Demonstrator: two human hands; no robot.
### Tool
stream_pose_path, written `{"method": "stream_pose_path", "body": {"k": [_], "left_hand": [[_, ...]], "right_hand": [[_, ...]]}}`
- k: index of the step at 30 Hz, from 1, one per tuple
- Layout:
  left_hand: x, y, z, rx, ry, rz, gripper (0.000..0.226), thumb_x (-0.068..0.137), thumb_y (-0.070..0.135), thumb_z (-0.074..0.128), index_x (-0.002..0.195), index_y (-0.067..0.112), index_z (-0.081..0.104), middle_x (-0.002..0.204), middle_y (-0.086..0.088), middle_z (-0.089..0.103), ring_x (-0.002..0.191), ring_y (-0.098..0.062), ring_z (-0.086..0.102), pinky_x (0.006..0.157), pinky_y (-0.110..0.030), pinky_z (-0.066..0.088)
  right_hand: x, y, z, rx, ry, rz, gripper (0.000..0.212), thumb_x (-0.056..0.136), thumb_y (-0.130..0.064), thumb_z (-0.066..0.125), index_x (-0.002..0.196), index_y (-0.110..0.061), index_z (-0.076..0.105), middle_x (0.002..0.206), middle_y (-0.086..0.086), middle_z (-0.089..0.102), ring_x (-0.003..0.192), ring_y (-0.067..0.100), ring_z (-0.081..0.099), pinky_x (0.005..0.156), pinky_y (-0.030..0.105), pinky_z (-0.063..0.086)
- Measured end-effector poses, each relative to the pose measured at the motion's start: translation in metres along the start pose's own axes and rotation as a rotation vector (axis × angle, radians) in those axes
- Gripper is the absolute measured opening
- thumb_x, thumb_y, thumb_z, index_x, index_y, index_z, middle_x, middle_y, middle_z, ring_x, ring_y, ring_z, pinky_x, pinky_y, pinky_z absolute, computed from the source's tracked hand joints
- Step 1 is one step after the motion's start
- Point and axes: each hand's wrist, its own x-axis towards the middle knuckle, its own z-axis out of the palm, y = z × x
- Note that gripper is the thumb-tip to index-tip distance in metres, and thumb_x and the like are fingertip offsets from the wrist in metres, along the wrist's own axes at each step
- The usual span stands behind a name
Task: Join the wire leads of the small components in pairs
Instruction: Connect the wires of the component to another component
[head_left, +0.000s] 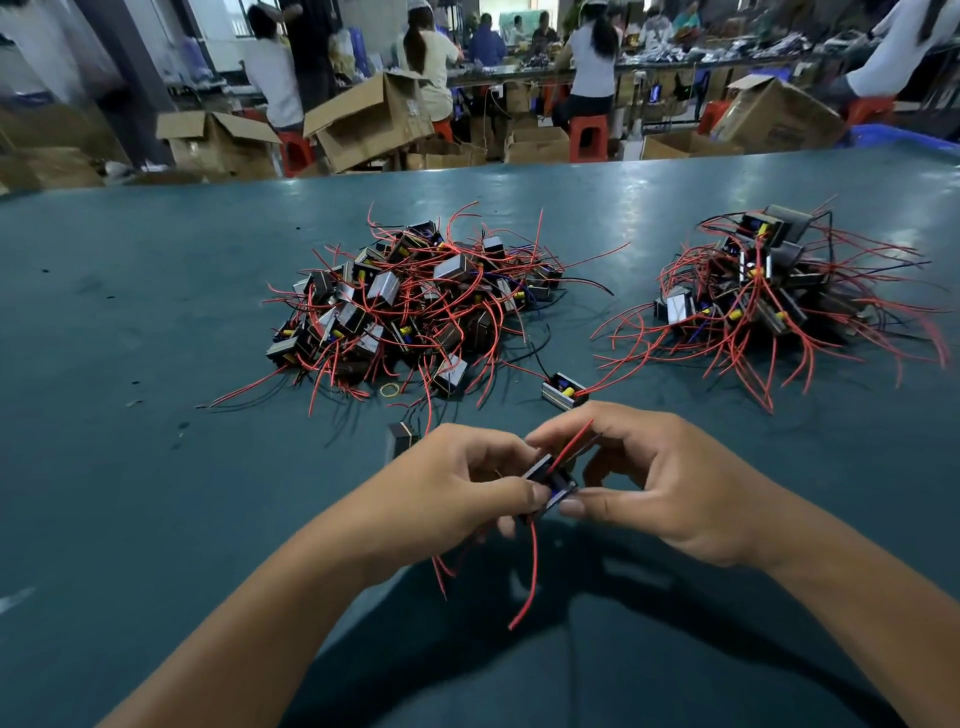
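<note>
Head view: above the tabletop (156, 312), the left hand (467, 483) and right hand (670, 478) each keep a closed grip on one small component (550, 480). It looks light and rigid; its red leads (532, 571) are limp, best pinched near their tips.

No legible txt anywhere; box prints too blurry.

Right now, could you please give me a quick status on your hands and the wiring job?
Both hands, left and right, gripping one small component, red lead pinched. Two piles wait, left pile, right pile. Nothing in the way.
</note>
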Motion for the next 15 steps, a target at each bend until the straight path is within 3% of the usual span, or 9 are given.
{"method": "stream_pose_path", "body": {"k": [5,7,9,11,15], "left_hand": [[0.000,-0.001,0.001,-0.321,-0.010,-0.059,0.006,0.089,0.012,0.072,0.084,0.010,0.069,0.072,-0.003,0.065,0.057,-0.010,0.059,0.056,-0.019,0.047],[0.001,-0.002,0.003,-0.410,0.017,-0.075,0.004,0.088,0.009,0.070,0.086,0.012,0.069,0.078,-0.006,0.068,0.064,-0.015,0.064,0.056,-0.018,0.049],[0.003,-0.002,0.006,-0.428,0.022,-0.079,0.013,0.087,0.010,0.070,0.100,0.009,0.071,0.090,-0.012,0.070,0.077,-0.025,0.066,0.061,-0.020,0.051],[0.004,-0.002,0.009,-0.417,0.030,-0.057,0.013,0.091,0.007,0.067,0.104,0.005,0.070,0.090,-0.010,0.072,0.076,-0.023,0.068,0.062,-0.019,0.052],[0.006,-0.005,0.014,-0.408,0.114,-0.048,0.004,0.092,0.005,0.067,0.088,0.004,0.068,0.077,-0.007,0.071,0.069,-0.020,0.070,0.059,-0.018,0.052]], "right_hand": [[0.001,0.003,0.004,-0.008,0.126,0.046,0.034,0.084,-0.026,0.075,0.116,-0.028,0.063,0.109,-0.006,0.069,0.103,0.017,0.066,0.090,0.034,0.053],[0.000,0.003,0.003,-0.031,0.172,0.076,0.023,0.089,-0.020,0.071,0.110,-0.027,0.065,0.103,-0.007,0.070,0.097,0.011,0.067,0.083,0.026,0.052],[0.000,0.000,0.002,-0.019,0.209,0.104,0.017,0.093,-0.015,0.067,0.106,-0.025,0.066,0.097,-0.005,0.071,0.087,0.010,0.068,0.074,0.020,0.051],[-0.001,-0.003,0.000,0.001,0.264,0.128,0.016,0.094,-0.013,0.063,0.104,-0.025,0.067,0.091,-0.003,0.072,0.080,0.011,0.068,0.067,0.022,0.052],[-0.001,-0.010,0.001,-0.005,0.345,0.164,0.015,0.094,-0.013,0.061,0.098,-0.025,0.069,0.084,-0.003,0.073,0.074,0.010,0.068,0.062,0.031,0.054]]}}
